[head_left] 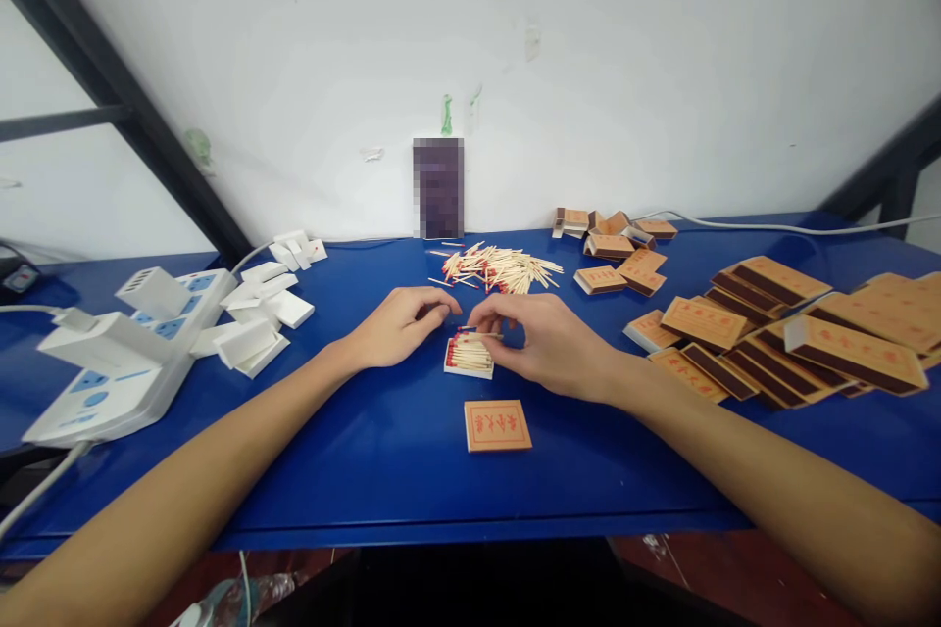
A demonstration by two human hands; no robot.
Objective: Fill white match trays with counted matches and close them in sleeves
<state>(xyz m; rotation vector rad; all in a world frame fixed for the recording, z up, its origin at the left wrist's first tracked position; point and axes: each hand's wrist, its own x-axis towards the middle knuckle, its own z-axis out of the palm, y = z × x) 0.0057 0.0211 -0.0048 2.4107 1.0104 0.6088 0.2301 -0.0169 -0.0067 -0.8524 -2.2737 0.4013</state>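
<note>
A small white matchbox tray [469, 373] full of red-tipped matches lies on the blue table between my hands. My right hand [548, 341] is closed in a pinch at the tray's right side, with a match [477, 336] at its fingertips just over the other matches. Part of the tray's right end is hidden behind this hand. To the left of the tray my left hand [403, 325] rests on the table, fingers stretched forward and holding nothing. Nearer to me lies an orange matchbox sleeve [498, 425] with red lettering. A loose pile of matches [507, 267] is spread beyond my hands.
Several orange matchboxes [779, 333] are heaped on the right, with more matchbox sleeves [610, 245] at the back right. On the left are white empty trays [254, 343] and a power strip [158, 367] with chargers. A dark pixelated rectangle [439, 186] stands by the wall.
</note>
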